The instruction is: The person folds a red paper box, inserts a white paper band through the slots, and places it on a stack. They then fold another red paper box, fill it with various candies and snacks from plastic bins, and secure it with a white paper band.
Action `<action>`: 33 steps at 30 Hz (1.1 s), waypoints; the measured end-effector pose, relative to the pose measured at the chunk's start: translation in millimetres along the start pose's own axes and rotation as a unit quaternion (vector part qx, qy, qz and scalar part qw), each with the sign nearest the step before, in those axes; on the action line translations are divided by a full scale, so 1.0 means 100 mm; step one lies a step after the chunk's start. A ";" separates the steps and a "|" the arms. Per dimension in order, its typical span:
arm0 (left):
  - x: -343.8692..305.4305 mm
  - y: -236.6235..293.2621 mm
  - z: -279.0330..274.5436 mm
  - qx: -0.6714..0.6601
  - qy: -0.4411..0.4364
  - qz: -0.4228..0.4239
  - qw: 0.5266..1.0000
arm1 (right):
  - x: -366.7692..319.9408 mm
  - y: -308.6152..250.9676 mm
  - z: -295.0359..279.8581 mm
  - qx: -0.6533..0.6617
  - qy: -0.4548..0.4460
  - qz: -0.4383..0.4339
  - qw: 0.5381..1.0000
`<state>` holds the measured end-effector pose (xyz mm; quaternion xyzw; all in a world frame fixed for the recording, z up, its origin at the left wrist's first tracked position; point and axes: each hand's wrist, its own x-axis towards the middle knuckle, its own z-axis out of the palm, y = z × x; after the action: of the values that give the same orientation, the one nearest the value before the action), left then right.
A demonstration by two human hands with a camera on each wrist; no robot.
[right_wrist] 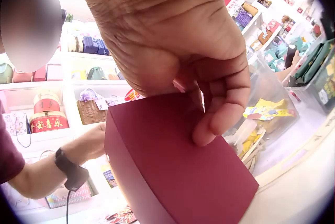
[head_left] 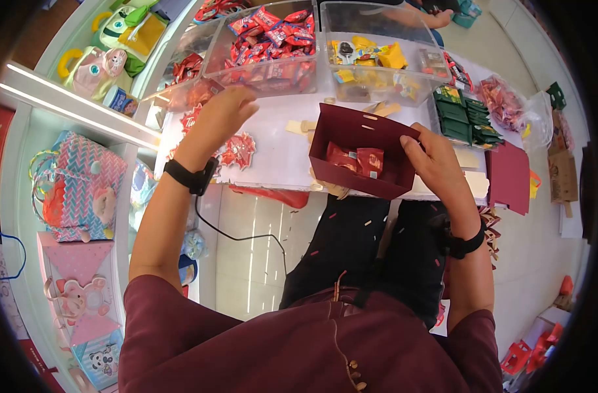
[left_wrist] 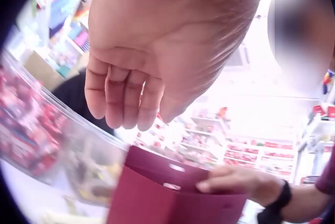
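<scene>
A maroon cardboard box (head_left: 335,173) with slotted upper flaps stands tilted at the table's front edge. Two small red packets (head_left: 370,162) lie inside it. My right hand (head_left: 438,164) grips the box's right wall, thumb inside and fingers outside; the right wrist view shows those fingers against the maroon side. My left hand (head_left: 219,116) is held over the table, left of the box, by the bin of red packets. In the left wrist view the left hand (left_wrist: 152,56) has its palm showing, fingers loosely extended and nothing in them.
Clear plastic bins of red packets (head_left: 273,46) and yellow packets (head_left: 377,56) stand along the back. Green packets (head_left: 466,118) are at the right, beside maroon folded card (head_left: 508,177). Red star-shaped pieces (head_left: 239,150) lie at the left. Shelves with bags (head_left: 83,190) flank the table.
</scene>
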<state>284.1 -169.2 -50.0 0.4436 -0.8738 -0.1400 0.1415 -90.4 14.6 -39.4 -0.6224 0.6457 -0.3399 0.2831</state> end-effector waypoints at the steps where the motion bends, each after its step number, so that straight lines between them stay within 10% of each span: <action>1: -0.09 -0.30 0.13 0.089 -0.034 -0.007 0.995 | 0.01 0.00 0.00 -0.006 0.000 -0.002 1.000; 13: -0.47 -0.70 0.30 0.201 -0.079 0.047 0.975 | 0.00 0.01 0.03 0.015 0.016 -0.014 1.000; 21: -0.26 0.11 -0.16 -0.210 -0.046 -0.098 0.972 | 0.00 0.03 0.02 -0.055 0.019 -0.023 0.998; 25: -0.20 1.19 -0.59 -0.337 0.050 0.031 0.940 | -0.02 0.04 0.02 -0.071 0.015 -0.025 0.997; 28: -0.10 1.51 -0.42 -0.116 -0.032 0.187 0.975 | 0.00 0.04 0.04 -0.071 0.016 -0.028 0.997; 33: -0.03 1.59 -0.05 -0.108 -0.132 0.236 0.957 | 0.00 0.08 0.05 -0.056 0.021 -0.034 0.998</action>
<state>170.9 -77.4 13.4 0.1846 -0.9442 -0.2536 0.1007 -91.0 14.4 -48.7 -0.6514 0.6482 -0.3257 0.2224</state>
